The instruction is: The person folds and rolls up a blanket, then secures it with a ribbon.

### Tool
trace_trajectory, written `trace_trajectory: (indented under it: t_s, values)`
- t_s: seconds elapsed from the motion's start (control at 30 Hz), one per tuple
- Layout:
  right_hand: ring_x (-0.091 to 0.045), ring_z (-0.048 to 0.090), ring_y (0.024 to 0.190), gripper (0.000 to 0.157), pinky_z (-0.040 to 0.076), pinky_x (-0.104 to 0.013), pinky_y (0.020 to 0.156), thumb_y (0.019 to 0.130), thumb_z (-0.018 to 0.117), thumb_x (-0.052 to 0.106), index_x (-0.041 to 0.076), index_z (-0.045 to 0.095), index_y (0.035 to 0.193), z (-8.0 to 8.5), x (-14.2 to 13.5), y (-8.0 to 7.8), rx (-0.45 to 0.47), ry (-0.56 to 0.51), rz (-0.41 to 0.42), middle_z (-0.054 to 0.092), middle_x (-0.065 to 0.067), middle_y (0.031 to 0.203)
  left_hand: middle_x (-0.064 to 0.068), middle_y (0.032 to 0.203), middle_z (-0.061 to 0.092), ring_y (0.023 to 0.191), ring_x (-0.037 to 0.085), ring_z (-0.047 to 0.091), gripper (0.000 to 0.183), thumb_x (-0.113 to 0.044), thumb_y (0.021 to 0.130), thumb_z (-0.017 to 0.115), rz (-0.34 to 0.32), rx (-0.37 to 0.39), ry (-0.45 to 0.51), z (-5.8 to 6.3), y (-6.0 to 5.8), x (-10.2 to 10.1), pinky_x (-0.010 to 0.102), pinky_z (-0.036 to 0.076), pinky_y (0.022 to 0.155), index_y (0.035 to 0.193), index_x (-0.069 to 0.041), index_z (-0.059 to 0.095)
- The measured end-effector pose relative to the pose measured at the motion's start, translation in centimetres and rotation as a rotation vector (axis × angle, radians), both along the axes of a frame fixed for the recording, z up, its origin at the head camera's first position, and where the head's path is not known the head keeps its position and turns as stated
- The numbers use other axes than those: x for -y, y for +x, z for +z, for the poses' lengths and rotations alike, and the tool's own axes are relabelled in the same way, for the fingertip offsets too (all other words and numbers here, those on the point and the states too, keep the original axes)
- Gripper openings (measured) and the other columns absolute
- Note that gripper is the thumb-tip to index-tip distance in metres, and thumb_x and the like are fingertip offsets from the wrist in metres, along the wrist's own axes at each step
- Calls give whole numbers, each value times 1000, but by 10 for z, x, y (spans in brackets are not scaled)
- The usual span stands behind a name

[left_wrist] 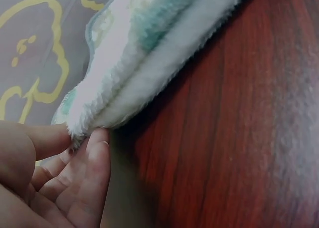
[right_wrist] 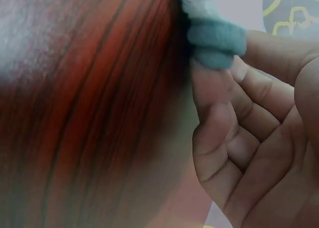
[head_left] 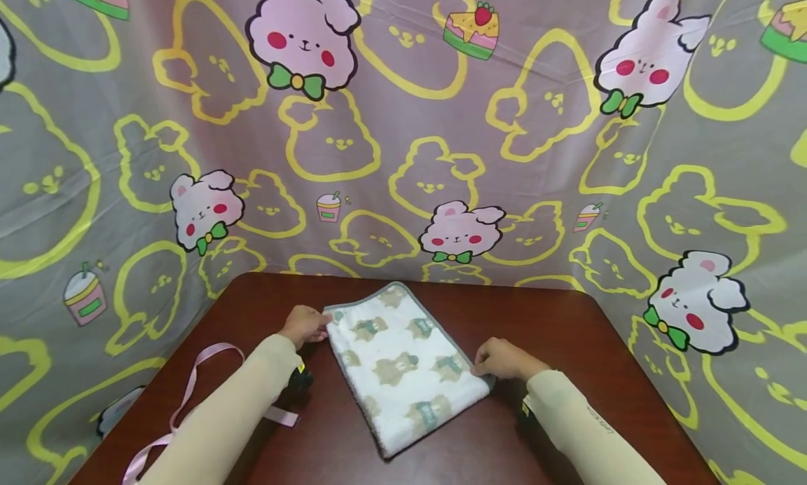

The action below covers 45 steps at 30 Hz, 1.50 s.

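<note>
A folded fluffy white towel (head_left: 403, 366) with brown bears and a grey-green border lies at a slant on the table. My left hand (head_left: 305, 325) pinches its upper left corner between thumb and fingers. In the left wrist view, folded layers of the towel (left_wrist: 149, 63) run away from the left hand (left_wrist: 70, 173). At the towel's right side, my right hand (head_left: 504, 359) pinches the bordered edge. The right wrist view shows the stacked grey-green border (right_wrist: 217, 41) between the thumb and fingers of the right hand (right_wrist: 249, 123).
A pink ribbon (head_left: 189, 380) lies loosely on the left of the dark red-brown wooden table (head_left: 529, 310), partly hidden by the left sleeve (head_left: 233, 408). Behind and beside the table hangs a grey curtain (head_left: 391, 120) printed with rabbits.
</note>
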State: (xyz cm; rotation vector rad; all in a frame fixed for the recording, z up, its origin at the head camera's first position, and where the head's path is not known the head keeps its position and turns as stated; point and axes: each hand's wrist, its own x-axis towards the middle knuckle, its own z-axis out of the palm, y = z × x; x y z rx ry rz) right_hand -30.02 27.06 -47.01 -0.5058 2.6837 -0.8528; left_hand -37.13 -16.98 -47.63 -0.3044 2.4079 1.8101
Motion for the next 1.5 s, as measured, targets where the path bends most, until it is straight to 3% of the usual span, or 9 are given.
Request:
trace_trajectory:
  t_s: [0.3, 0.47, 0.63, 0.97, 1.27, 1.5]
  values:
    - [-21, 64, 57, 15, 53, -37, 49, 83, 77, 12, 5, 64, 79, 0, 1, 11, 133, -84, -31, 63, -4, 69, 11, 75, 62, 57, 15, 63, 31, -17, 93, 67, -32, 36, 12, -5, -2, -9, 29, 55, 54, 104, 12, 60]
    - [-23, 64, 57, 16, 53, -38, 49, 83, 77, 11, 5, 63, 80, 2, 0, 14, 153, -86, -40, 62, -5, 69, 11, 76, 66, 58, 17, 65, 26, -10, 89, 69, -89, 89, 51, 1, -1, -10, 30, 55, 56, 104, 10, 62]
    - [-23, 64, 55, 17, 54, -37, 49, 83, 76, 10, 4, 63, 76, 3, -1, 17, 177, -101, -13, 63, -6, 66, 13, 74, 64, 55, 16, 62, 24, -5, 88, 70, -106, 61, 55, 4, -6, -16, 30, 55, 55, 99, 13, 59]
    - [-20, 63, 50, 20, 54, -38, 48, 84, 75, 11, 3, 64, 69, 0, 3, 25, 260, -114, 29, 62, -8, 59, 11, 80, 60, 55, 14, 58, 24, -4, 90, 67, -47, 18, 7, -1, -18, -34, 30, 54, 54, 103, 14, 58]
    - [-17, 61, 45, 25, 52, -35, 44, 86, 74, 12, 0, 63, 67, 2, 10, 29, 307, -134, 58, 63, -11, 55, 15, 98, 61, 74, 21, 62, 21, -9, 89, 71, -40, -26, -125, 1, -30, -37, 33, 56, 62, 99, 8, 65]
    - [-16, 61, 46, 25, 51, -32, 44, 86, 74, 15, 0, 65, 67, 0, 14, 33, 341, -125, 99, 64, -11, 57, 16, 100, 63, 77, 22, 61, 20, -10, 89, 70, -24, -41, -135, 1, -33, -44, 35, 56, 67, 99, 7, 68]
